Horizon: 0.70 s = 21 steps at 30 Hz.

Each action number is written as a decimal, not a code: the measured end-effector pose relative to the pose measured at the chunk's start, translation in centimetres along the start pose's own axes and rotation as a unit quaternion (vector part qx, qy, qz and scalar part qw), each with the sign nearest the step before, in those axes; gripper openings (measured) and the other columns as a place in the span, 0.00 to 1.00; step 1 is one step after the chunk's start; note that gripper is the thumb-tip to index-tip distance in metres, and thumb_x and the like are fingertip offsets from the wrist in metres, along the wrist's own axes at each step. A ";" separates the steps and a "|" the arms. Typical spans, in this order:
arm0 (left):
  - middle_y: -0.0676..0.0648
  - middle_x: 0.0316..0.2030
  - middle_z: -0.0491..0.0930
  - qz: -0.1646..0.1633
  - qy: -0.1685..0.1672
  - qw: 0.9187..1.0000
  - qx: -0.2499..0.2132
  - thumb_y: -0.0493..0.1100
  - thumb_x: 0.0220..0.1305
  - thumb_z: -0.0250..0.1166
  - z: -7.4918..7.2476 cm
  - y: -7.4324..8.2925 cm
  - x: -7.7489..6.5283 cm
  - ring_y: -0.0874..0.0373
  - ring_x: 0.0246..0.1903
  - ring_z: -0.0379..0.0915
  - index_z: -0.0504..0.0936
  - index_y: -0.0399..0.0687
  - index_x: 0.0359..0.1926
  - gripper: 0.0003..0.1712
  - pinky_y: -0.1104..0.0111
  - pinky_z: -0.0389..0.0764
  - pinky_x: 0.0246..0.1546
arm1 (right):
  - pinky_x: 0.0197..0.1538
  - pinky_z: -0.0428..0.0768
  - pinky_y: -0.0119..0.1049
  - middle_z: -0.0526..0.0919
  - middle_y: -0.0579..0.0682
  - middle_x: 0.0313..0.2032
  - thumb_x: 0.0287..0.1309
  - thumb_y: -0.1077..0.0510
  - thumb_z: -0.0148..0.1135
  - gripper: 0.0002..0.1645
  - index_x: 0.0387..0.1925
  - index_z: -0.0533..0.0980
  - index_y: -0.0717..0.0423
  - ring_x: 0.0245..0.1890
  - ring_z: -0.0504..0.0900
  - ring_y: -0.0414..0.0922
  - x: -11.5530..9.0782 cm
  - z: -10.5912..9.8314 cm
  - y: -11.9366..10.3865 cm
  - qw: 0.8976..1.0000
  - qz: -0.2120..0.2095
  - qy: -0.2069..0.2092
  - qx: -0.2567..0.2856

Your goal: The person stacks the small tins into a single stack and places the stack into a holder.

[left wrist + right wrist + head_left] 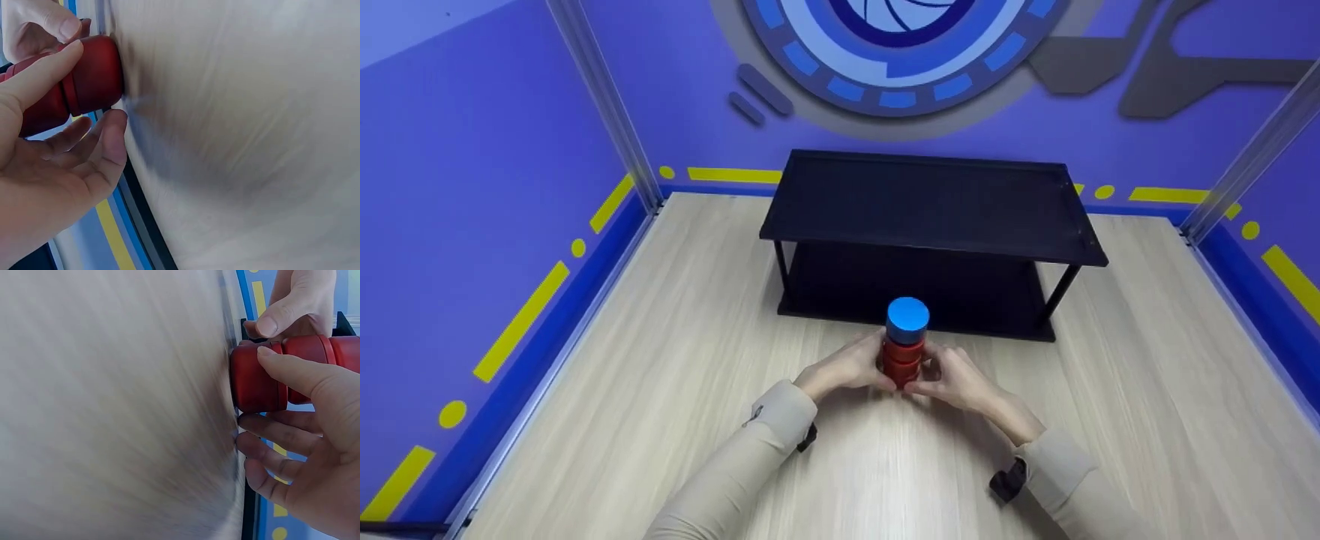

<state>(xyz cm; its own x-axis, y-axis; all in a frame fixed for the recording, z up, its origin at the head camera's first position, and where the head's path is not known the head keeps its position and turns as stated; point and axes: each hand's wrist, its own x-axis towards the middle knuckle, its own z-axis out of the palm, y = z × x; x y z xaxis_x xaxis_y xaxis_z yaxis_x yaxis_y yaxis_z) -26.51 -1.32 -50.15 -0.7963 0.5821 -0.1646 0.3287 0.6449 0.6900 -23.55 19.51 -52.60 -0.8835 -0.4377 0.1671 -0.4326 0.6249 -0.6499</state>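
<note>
A stack of small red cylindrical canisters (902,363) stands upright on the table, in front of the shelf's near edge. On top sits a blue cylindrical piece (908,319), which both wrist views leave out. My left hand (849,364) grips the red stack from the left, its thumb lying along the red side in the left wrist view. From the right, my right hand (960,379) grips the same stack low down; its thumb touches the bottom canister (256,379) in the right wrist view. The thumb tips are close together at the near side. Some fingers are hidden behind the stack.
A black two-tier shelf (934,202) stands at the back of the light wood table (675,345), just beyond the stack. Blue-purple panels (480,187) with yellow marks enclose the table at the back and both sides.
</note>
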 end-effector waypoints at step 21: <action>0.47 0.50 0.82 -0.006 0.034 0.999 -0.039 0.41 0.47 0.77 0.7 -0.5 0.1 0.54 0.52 0.77 0.75 0.46 0.56 0.34 0.61 0.74 0.59 | 0.32 0.76 0.30 0.86 0.51 0.32 0.48 0.52 0.74 0.21 0.43 0.80 0.54 0.30 0.82 0.46 0.1 0.1 0.2 1.000 0.003 0.002 0.000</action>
<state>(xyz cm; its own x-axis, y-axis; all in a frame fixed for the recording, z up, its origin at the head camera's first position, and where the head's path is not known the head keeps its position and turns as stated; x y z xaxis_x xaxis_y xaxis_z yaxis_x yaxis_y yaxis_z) -26.35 -1.22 -51.00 -0.8340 0.5371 -0.1266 0.2801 0.6096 0.7416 -23.71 19.55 -52.82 -0.8868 -0.4314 0.1655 -0.4270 0.6282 -0.6505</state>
